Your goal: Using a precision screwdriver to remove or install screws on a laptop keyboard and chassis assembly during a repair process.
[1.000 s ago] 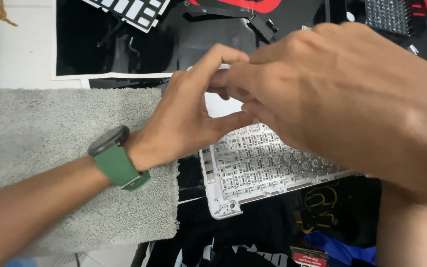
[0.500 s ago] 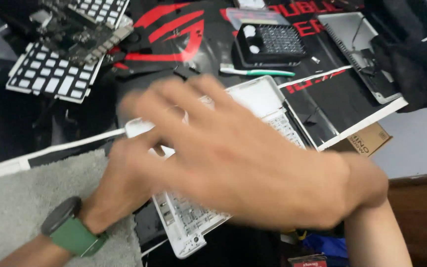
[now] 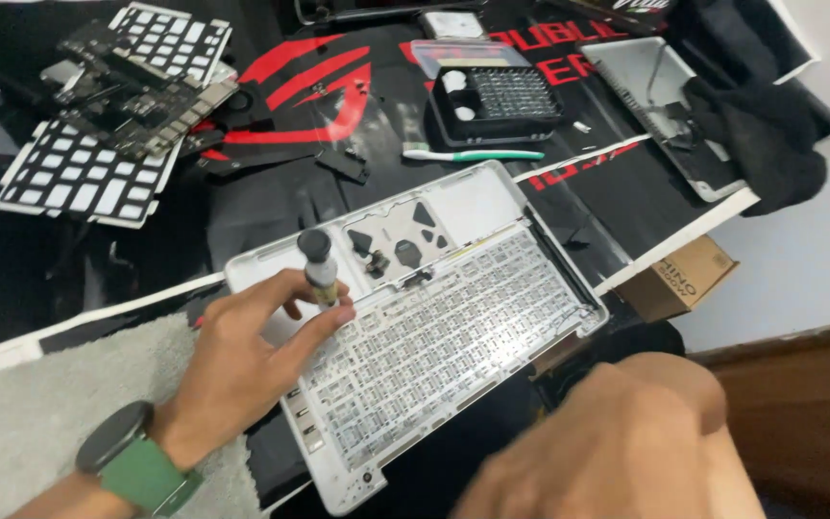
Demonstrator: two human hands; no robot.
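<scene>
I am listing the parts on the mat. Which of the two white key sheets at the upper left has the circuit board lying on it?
The upper sheet: the circuit board overlaps its lower edge. The lower sheet lies mostly bare beneath it.

Left hand point(image 3: 242, 370) gripping screwdriver point(image 3: 319, 267) upright over laptop case point(image 3: 434, 317), right hand point(image 3: 626, 452) blurred

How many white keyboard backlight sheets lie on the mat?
2, both at upper left: one sheet below the circuit board, one sheet above it. The board covers part of each; more may be hidden.
</scene>
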